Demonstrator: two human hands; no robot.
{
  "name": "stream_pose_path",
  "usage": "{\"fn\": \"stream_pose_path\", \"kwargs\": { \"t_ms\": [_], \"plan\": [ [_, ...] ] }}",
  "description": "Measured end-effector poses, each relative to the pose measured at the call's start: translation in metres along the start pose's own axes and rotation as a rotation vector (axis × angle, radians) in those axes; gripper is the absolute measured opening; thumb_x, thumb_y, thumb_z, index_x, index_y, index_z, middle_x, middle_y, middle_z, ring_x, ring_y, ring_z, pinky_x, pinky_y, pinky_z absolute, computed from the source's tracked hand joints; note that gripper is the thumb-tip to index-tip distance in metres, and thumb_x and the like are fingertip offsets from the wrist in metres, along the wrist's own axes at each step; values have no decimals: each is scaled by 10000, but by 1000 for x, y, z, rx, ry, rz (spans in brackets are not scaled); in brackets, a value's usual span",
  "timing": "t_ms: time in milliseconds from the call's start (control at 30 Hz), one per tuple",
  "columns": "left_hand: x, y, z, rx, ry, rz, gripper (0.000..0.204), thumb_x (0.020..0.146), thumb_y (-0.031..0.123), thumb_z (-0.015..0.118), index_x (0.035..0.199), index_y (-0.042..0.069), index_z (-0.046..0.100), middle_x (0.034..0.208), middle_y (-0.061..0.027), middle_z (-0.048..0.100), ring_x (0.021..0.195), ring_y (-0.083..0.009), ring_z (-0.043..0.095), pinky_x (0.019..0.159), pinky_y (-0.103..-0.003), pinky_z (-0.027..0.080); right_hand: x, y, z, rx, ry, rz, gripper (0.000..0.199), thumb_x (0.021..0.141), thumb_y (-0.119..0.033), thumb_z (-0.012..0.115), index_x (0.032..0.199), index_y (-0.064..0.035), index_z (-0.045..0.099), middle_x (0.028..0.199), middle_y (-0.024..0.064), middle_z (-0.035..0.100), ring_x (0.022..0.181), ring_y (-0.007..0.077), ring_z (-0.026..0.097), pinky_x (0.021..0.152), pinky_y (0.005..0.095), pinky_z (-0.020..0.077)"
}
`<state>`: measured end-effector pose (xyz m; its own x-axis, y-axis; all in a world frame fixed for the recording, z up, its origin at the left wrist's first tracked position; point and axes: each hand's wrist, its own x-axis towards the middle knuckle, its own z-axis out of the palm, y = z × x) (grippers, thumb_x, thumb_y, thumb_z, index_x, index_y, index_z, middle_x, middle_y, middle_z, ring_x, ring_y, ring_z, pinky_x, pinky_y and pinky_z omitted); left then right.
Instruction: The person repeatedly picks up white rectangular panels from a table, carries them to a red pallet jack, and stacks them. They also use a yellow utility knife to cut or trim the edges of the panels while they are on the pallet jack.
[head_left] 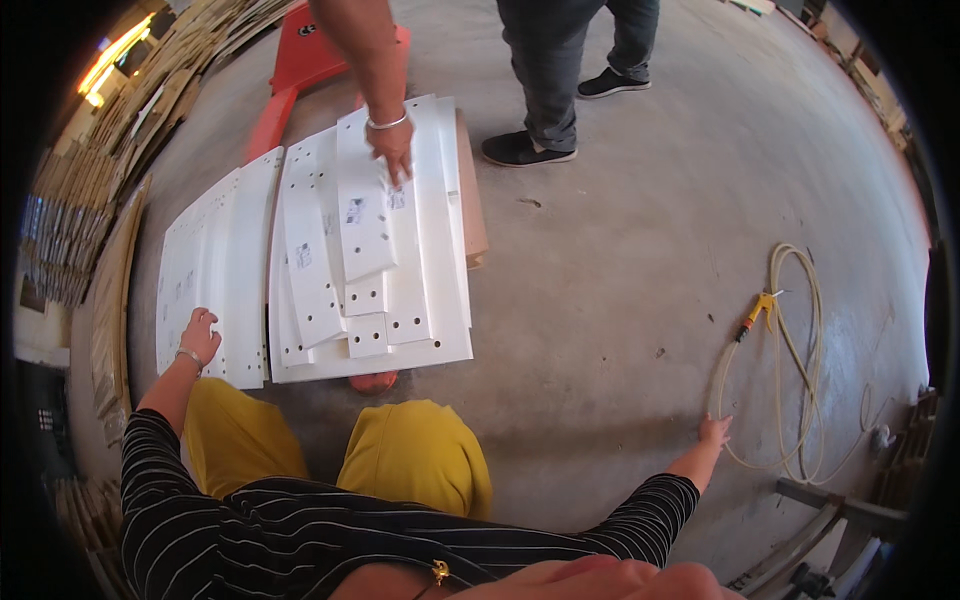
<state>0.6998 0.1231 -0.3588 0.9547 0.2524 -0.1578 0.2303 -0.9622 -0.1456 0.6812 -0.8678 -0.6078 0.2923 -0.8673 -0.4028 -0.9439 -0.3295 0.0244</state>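
My left hand is over the near edge of a white drilled panel at left, fingers loosely bent and apart, holding nothing; whether it touches the panel I cannot tell. My right hand stretches far out to the right, fingers spread and nothing in them. Nearest to it is a coiled pale air hose with a yellow blow gun. Beside the left panel lies a second stack of white boards, with smaller drilled strips on top. Another person's hand reaches down onto those strips.
A red pallet truck shows behind the boards. The other person's shoes stand on the concrete floor beyond the stack. Piled flat boards line the left side. A metal frame is at lower right.
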Motion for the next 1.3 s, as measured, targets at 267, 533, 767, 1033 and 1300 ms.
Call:
{"fn": "stream_pose_path", "kwargs": {
  "t_ms": [267,533,767,1033,1300],
  "plan": [
    [-15,110,-1,-474,12,298,276,763,16,535,1035,55,529,1040,-123,510,853,-255,556,742,-304,484,-141,-42,35,108,209,-656,213,906,-265,497,928,-59,546,846,188,607,792,366,595,653,454,466],
    [-29,376,-8,-1509,-1170,231,629,897,481,485,1319,36,346,1133,-153,556,917,-214,595,779,-359,507,-420,-25,-9,1305,-793,-731,133,953,-168,423,912,-45,453,658,51,499,544,100,473,491,249,432],
    [-51,480,-92,-2028,-1629,-226,569,862,501,509,1144,21,394,912,-161,594,710,-237,637,638,-364,543,-489,5,-69,965,-871,-1075,97,950,-139,412,938,-46,435,708,68,519,589,123,495,600,280,470],
    [-131,407,-126,-1948,-1175,792,264,945,271,396,1060,33,396,598,-91,574,427,-154,547,393,-263,453,-502,-74,-143,1513,-641,-976,733,891,-557,430,1417,-86,233,1290,143,470,967,243,570,836,382,483],
    [-138,327,-127,-1835,-935,902,303,960,280,364,1104,20,308,700,-128,613,571,-199,638,486,-295,515,-620,-198,-194,975,-693,-1161,583,886,-140,488,1422,-130,258,925,82,569,614,126,548,551,248,510]
  ]
}}
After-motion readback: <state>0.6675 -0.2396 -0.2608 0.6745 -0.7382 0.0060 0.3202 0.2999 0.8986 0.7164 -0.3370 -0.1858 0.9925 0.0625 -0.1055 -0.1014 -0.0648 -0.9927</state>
